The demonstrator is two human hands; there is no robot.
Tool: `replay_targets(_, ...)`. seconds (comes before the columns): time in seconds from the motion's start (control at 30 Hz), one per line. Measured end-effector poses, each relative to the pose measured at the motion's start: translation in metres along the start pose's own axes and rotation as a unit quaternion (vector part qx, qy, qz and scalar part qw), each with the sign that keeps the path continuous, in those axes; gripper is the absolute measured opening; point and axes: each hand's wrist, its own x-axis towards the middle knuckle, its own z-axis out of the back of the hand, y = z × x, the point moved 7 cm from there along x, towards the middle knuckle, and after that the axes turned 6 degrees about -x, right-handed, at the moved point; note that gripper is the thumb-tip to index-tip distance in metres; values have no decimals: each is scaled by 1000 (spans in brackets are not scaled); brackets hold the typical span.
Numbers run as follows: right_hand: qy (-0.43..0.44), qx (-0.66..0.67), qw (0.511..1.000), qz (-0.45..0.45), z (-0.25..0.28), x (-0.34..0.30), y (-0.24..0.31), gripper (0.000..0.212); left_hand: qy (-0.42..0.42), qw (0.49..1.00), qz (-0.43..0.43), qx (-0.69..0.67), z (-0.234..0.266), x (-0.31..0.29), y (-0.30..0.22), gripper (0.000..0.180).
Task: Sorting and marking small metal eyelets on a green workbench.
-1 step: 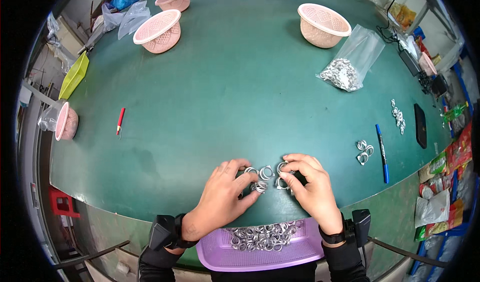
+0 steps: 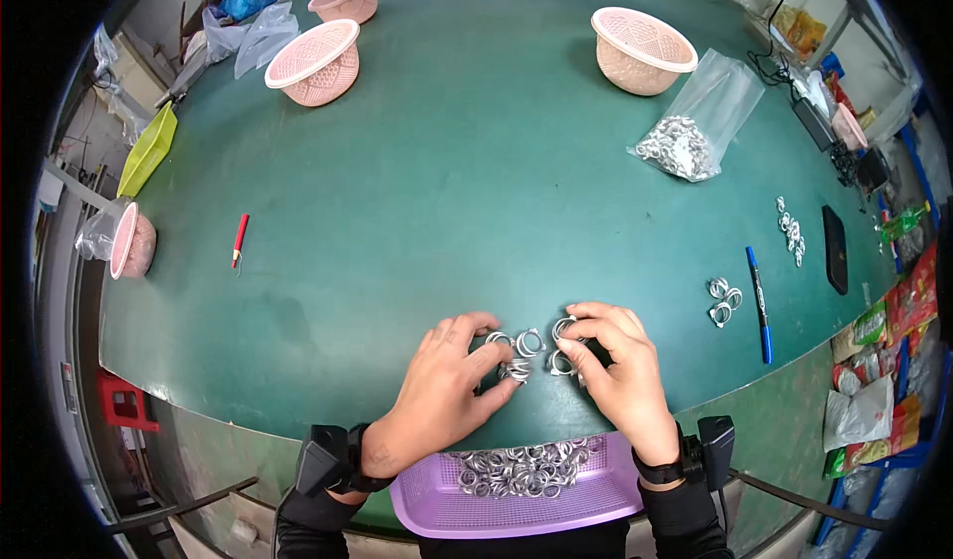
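Observation:
Near the table's front edge, my left hand curls around small silver metal rings, thumb and index finger closed on them. Another silver ring lies between the two hands. My right hand pinches a metal ring with thumb and fingers, and a further ring sits beside its thumb. The fingers partly hide the rings they touch. Below the table edge, a purple basket holds a heap of similar rings.
To the right lie a few rings, a blue pen, a row of small metal parts and a black phone. A bag of parts rests by a pink basket. At left are a red pencil and more pink baskets.
My right hand has shifted very slightly to the right with the ring at its fingertips. My left hand stays in place.

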Motion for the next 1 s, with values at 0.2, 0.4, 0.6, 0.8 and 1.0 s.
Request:
replay_targets(0.2, -103, 297, 941, -126, 18, -27, -21, 10, 0, 991, 43, -123, 9, -7, -4, 22)
replay_targets(0.4, 38, 592, 772, -228, 7, -66, -8, 14, 24, 918, 118, -377, -8, -30, -9, 14)
replay_targets(0.6, 7, 607, 770, -194, -8, -74, 1, 12, 21, 703, 152, -695, -28, -39, -22, 13)
replay_targets(0.8, 23, 632, 752, -187, -15, -75, 15, 29, -86, 693, 195, -689, -31, -44, -21, 36)
replay_targets(1.0, 53, 549, 819, -157, -17, -76, 14, 33, -103, 746, 129, -645, -35, -47, -23, 42)
